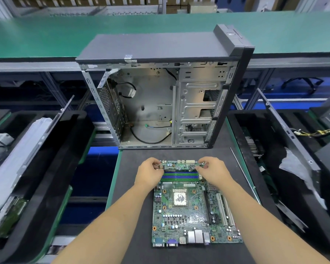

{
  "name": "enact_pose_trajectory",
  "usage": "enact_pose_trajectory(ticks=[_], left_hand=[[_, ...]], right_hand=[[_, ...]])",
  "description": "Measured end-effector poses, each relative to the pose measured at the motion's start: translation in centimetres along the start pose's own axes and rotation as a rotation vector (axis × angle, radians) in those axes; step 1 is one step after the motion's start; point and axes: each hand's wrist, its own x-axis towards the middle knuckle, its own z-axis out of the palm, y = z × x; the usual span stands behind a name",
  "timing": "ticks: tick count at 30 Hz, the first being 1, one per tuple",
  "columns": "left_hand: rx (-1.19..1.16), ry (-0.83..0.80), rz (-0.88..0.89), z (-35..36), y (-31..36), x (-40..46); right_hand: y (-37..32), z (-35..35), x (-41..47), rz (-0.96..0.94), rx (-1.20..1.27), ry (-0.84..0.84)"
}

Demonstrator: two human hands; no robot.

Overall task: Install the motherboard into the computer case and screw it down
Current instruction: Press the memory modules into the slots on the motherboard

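Computer case (160,103) stands upright at upper centre of the frame, open side toward the camera, loose cables inside. Motherboard (191,210) lies flat on the dark mat (133,235) at lower centre, just below the case. Left hand (151,173) pinches the board's far left corner; right hand (211,171) pinches the far right corner, fingers curled on the edge.

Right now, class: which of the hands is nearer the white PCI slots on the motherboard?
Right. The right hand grips the board's far edge above the white PCI slots; the left hand grips the opposite corner.
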Motion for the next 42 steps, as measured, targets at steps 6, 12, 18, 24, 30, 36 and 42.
enact_pose_trajectory(ticks=[6, 12, 18, 24, 30, 36, 42], left_hand=[[-0.036, -0.017, -0.187, 0.7, 1.1, -0.1], [-0.058, -0.082, -0.349, 0.8, 2.1, 1.1], [-0.002, -0.079, -0.409, 1.1, 2.5, 1.8], [0.002, -0.117, -0.427, 1.0, 2.5, 2.4], [0.022, -0.125, -0.436, 1.1, 2.5, 2.6], [0.026, -0.120, -0.389, 0.7, 2.6, 2.3], [0.069, -0.005, -0.149, 0.9, 0.0, -0.4]], right_hand=[[-2.0, 0.1, 1.5, 0.152, -0.076, -0.078], [-3.8, -0.3, 2.5, 0.243, -0.195, -0.155], [-4.0, -0.2, 3.0, 0.277, -0.228, -0.168], [-4.6, -1.0, 4.0, 0.365, -0.167, -0.309], [-4.6, -1.0, 4.3, 0.374, -0.183, -0.345], [-4.3, -0.7, 3.9, 0.328, -0.179, -0.272], [-2.2, -0.4, 1.2, 0.215, -0.032, -0.116]])
